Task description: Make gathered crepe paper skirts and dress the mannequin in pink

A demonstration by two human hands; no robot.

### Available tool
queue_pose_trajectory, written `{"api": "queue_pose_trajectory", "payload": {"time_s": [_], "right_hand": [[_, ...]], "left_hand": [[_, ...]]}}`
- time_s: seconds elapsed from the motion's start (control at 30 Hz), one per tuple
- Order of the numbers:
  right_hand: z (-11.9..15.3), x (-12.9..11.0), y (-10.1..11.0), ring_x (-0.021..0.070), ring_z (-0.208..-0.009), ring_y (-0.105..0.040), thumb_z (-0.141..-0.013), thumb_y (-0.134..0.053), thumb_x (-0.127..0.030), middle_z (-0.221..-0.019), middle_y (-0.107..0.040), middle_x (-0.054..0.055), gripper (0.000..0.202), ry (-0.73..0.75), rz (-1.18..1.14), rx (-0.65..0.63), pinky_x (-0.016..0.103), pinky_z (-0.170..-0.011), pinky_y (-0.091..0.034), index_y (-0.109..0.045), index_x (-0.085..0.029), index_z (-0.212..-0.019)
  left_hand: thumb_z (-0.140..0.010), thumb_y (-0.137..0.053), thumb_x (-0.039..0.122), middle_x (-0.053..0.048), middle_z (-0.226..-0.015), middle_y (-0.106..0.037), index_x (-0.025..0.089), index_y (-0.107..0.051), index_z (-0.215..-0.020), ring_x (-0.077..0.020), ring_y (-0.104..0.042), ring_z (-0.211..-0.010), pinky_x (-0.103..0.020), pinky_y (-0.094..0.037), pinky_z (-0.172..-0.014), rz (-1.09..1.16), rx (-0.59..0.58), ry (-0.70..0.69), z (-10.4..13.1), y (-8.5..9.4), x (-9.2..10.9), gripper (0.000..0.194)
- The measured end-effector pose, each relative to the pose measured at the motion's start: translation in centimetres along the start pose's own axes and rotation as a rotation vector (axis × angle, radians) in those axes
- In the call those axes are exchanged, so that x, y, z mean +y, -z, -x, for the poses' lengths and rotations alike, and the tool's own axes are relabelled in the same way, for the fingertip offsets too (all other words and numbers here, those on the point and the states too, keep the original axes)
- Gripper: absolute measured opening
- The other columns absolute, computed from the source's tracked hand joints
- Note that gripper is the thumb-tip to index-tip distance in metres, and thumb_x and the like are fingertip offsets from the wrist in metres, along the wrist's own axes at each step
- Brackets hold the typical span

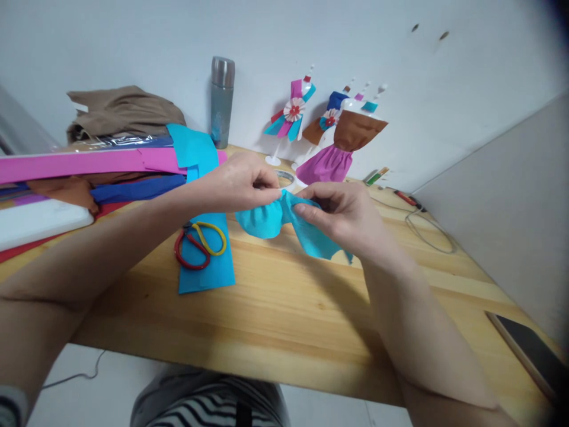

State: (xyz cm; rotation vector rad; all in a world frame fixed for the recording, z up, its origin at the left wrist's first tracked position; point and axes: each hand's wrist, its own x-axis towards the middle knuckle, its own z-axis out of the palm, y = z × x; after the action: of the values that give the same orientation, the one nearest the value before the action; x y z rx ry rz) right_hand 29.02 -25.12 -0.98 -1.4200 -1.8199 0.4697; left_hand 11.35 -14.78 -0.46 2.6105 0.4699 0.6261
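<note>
A piece of turquoise crepe paper (262, 220), gathered at its middle into a bow-like shape, is held above the table between both hands. My left hand (246, 184) pinches its upper edge near the gathered middle. My right hand (340, 210) grips the other side with thumb and fingers, and that half flares down to the right. Scissors (192, 250) with one red and one yellow handle lie to the left on a turquoise paper strip (208, 281). Behind my hands, a roll of tape (287, 176) is partly hidden.
Small dress-form stands (273, 160) wearing paper outfits stand against the wall, one with a brown top (360, 130) and pink skirt. A grey bottle (221, 104) stands at the back. Coloured paper (89, 165) and brown cloth (128, 110) pile up left. A phone (528, 353) lies right.
</note>
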Motion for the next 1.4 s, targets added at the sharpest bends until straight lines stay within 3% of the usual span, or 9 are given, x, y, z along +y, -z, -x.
{"api": "queue_pose_trajectory", "payload": {"time_s": [0.23, 0.4, 0.57, 1.4], "right_hand": [[0.11, 0.03, -0.31, 0.0139, -0.057, -0.050, -0.079, -0.064, -0.028, -0.063, -0.059, 0.001, 0.016, 0.012, -0.018, 0.017, 0.028, -0.052, -0.040, -0.064, -0.020, -0.065], [0.09, -0.23, -0.40, 0.0138, -0.056, -0.050, -0.079, -0.062, -0.028, -0.063, -0.061, 0.001, 0.015, 0.020, -0.010, 0.032, 0.027, -0.051, -0.039, -0.065, -0.020, -0.066], [0.09, -0.32, -0.54, 0.0111, -0.051, -0.045, -0.079, -0.064, -0.031, -0.057, -0.055, -0.001, 0.019, 0.043, -0.005, 0.049, 0.025, -0.048, -0.036, -0.063, -0.019, -0.063], [-0.09, -0.44, -0.66, 0.0107, -0.049, -0.042, -0.072, -0.067, -0.021, -0.054, -0.053, -0.001, 0.022, -0.041, 0.118, 0.162, 0.027, -0.045, -0.032, -0.052, -0.020, -0.056]], "left_hand": [[-0.080, -0.053, 0.017, 0.002, -0.054, -0.048, 0.010, -0.067, -0.066, -0.0074, -0.035, -0.053, -0.024, -0.024, -0.051, -0.052, 0.007, -0.040, 0.17, -0.29, 0.23, 0.021], [-0.081, -0.052, 0.017, 0.004, -0.051, -0.038, 0.013, -0.057, -0.057, -0.0073, -0.033, -0.054, -0.026, -0.022, -0.052, -0.087, 0.034, -0.110, 0.24, -0.73, -0.09, 0.025], [-0.080, -0.052, 0.014, 0.005, -0.052, -0.034, 0.012, -0.049, -0.054, -0.0058, -0.028, -0.055, -0.026, -0.020, -0.054, -0.097, 0.006, -0.084, 0.31, -0.64, 0.22, 0.027], [-0.079, -0.051, 0.017, 0.003, -0.051, -0.039, 0.015, -0.050, -0.054, -0.0082, -0.032, -0.054, -0.026, -0.023, -0.053, -0.063, 0.015, -0.122, 0.33, -0.73, 0.44, 0.025]]}}
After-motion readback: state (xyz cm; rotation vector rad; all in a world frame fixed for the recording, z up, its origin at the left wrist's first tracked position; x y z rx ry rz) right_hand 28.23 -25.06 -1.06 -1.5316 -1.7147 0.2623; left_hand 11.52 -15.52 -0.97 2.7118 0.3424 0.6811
